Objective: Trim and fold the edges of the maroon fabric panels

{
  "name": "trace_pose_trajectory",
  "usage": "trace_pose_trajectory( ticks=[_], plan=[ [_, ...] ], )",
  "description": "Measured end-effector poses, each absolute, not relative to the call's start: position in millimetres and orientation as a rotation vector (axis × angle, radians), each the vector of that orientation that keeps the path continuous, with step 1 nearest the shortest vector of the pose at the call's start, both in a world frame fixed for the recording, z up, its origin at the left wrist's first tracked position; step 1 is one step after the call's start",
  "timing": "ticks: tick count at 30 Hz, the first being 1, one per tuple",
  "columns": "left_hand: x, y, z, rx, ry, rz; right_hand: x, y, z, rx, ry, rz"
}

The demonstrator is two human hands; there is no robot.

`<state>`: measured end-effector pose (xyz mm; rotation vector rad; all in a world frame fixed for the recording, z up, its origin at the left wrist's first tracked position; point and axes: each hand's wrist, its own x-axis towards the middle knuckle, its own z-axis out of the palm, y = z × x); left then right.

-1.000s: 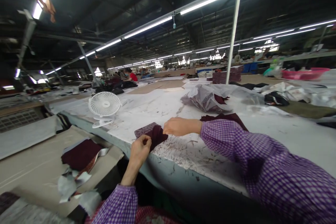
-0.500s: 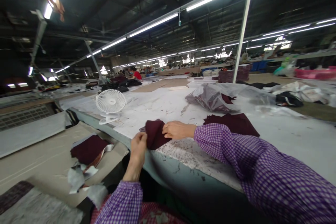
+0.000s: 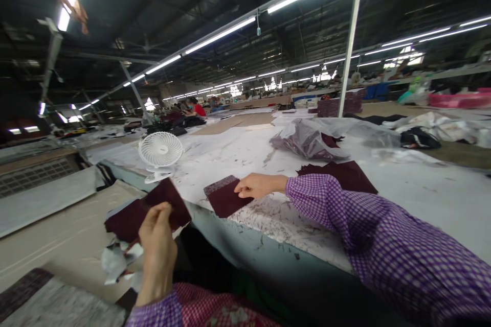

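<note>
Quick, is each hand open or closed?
Left hand: closed, pinching a flat maroon cloth piece.
Right hand: touching another maroon cloth piece; grip can't be told.

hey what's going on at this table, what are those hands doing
The left hand holds up a dark maroon cloth piece off the table's near edge, above a maroon pile on the lower surface. The right hand is at another maroon piece on the white tabletop. More maroon pieces lie beside the right sleeve, and a white fan stands farther left.

On the table [image 3: 238, 147], the cloth pile [image 3: 227, 201] lies right of the fan [image 3: 160, 149], left of the bag [image 3: 301, 139].
</note>
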<state>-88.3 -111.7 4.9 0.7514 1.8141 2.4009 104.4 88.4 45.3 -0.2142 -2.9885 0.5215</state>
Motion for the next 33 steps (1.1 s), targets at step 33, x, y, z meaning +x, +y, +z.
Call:
trace_pose_trajectory(
  ticks=[33],
  plan=[
    [28.6,-10.1,0.7,2.035,2.275,0.772,200.7,81.8,41.1,-0.614,-2.934,0.130]
  ],
)
